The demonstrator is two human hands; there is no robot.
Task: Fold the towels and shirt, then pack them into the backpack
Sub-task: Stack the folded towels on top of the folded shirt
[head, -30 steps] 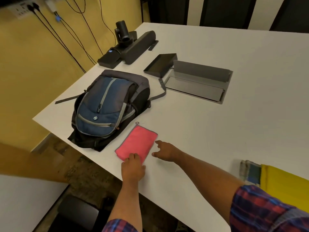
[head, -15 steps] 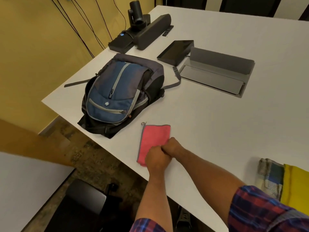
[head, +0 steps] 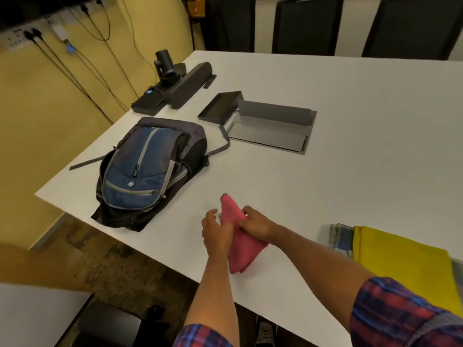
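A folded pink towel [head: 244, 249] is lifted off the white table [head: 350, 186] near its front edge. My right hand [head: 255, 222] pinches its upper part and my left hand [head: 216, 230] holds its left side, fingers partly spread. The blue and black backpack [head: 147, 171] lies flat at the left of the table, its zip side up. A yellow cloth [head: 400, 261] lies on a checked cloth [head: 340, 237] at the right edge of the table.
A black camera and speaker bar [head: 180, 83] stand at the far left corner. A black tray [head: 220, 107] and an open grey cable hatch [head: 270, 128] are behind the backpack. Dark chairs [head: 305, 23] line the far side. Cables hang on the yellow wall.
The pink towel lay flat with both hands on it; both hands then gathered it, and now it is raised off the table in a narrower fold.
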